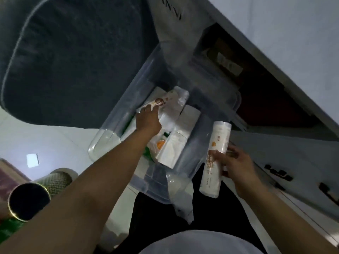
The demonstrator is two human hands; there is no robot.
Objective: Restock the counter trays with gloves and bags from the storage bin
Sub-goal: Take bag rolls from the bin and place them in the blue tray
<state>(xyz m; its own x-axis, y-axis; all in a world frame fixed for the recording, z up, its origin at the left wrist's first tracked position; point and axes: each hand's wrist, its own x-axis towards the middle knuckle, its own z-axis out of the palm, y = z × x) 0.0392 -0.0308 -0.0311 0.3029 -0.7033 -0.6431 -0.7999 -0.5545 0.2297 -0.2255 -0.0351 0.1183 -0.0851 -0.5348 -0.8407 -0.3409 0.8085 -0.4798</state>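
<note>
Reaching into the clear storage bin [117, 110], my left grip [147, 121] pinches a spotted packet [165, 99] while my right grip [231, 162] grasps a white roll [216, 154].

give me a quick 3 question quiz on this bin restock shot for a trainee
1. True or false: the right hand is empty.
2. Multiple choice: where is the left hand? A) resting on the floor B) reaching into the clear storage bin and pinching a spotted packet C) pulling a cabinet handle
3. Fill in: the white packs not yet picked up lie inside the ____.

Key
1. False: its grip is closed around a white roll pack, held outside the bin's right side.
2. B
3. Bin
</note>
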